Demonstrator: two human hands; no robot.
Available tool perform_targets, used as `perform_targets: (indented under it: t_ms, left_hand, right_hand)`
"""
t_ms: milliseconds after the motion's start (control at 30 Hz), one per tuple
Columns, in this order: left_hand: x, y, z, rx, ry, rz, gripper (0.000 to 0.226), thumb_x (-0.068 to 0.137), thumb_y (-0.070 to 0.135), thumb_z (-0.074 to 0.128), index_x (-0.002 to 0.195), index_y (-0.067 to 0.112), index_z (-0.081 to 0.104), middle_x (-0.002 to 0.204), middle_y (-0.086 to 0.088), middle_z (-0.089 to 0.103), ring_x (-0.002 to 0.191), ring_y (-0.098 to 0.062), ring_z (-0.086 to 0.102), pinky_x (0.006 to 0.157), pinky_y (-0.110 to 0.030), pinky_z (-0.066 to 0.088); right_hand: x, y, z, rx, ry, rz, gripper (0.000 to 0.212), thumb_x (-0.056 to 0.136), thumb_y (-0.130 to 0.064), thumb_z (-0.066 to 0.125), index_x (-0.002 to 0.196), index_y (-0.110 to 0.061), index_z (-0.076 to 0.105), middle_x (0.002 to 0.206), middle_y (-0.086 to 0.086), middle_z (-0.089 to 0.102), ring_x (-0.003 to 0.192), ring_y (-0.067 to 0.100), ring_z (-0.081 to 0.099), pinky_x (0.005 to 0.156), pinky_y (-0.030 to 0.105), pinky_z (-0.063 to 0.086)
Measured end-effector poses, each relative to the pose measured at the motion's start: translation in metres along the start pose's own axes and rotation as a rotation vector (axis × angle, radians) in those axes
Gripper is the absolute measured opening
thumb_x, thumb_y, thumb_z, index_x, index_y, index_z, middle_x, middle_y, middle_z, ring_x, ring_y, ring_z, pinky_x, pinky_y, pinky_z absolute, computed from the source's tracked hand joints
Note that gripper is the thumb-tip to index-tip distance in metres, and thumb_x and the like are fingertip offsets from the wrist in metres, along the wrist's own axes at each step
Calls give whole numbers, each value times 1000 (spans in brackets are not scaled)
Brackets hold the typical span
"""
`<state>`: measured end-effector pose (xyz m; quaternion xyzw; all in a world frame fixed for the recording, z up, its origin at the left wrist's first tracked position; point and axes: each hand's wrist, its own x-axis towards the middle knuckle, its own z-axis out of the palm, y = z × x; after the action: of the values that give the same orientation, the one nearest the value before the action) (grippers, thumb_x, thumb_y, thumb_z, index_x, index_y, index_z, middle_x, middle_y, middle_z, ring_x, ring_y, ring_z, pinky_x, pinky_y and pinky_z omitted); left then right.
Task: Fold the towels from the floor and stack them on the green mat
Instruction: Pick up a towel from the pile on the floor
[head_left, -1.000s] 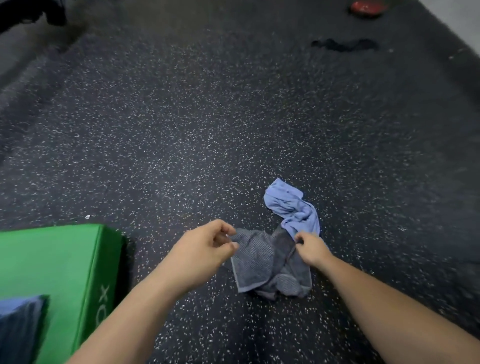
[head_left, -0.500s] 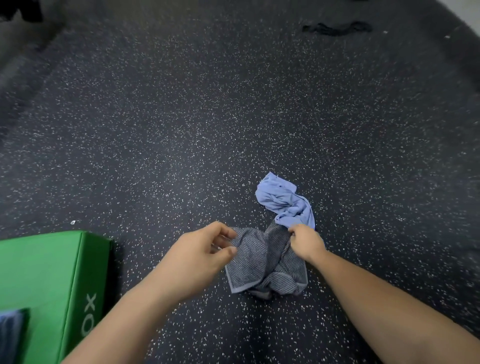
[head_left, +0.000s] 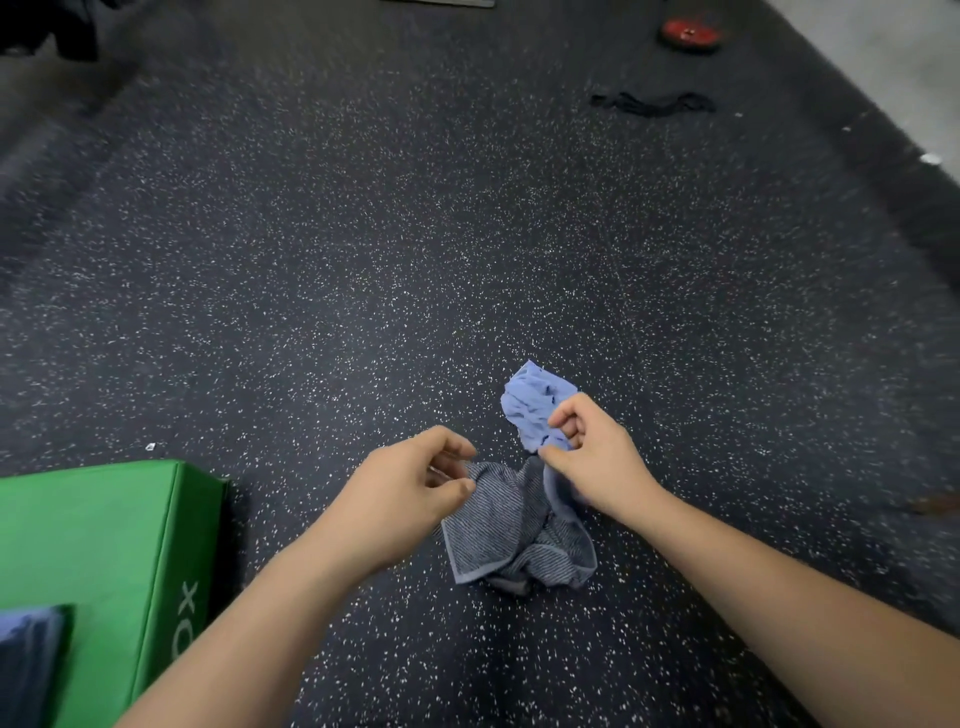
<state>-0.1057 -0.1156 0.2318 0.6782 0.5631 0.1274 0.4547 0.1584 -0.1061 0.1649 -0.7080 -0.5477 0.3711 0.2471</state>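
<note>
Speckled floor — green mat left; right hand grips blue towel

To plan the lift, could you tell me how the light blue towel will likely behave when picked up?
Probably floppy: the light blue towel lies crumpled in soft folds where the right hand pinches it. Likely light, as the cloth looks thin. Its tail may drag the gray striped towel, which it appears to overlap.
</note>
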Motion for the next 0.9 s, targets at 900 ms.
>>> perform_targets:
  t_ms: [900]
  left_hand:
    - [-99, 75, -50, -412, 165, 363, 12, 101, 16, 73, 94, 25, 77, 86, -4, 77, 77, -11, 64, 78, -37, 55]
  right_hand:
    - [-188, -165, -32, 62, -66, -165, 14, 86, -28, 71, 94, -26, 60, 81, -1, 65, 74, 12, 57, 80, 51, 55]
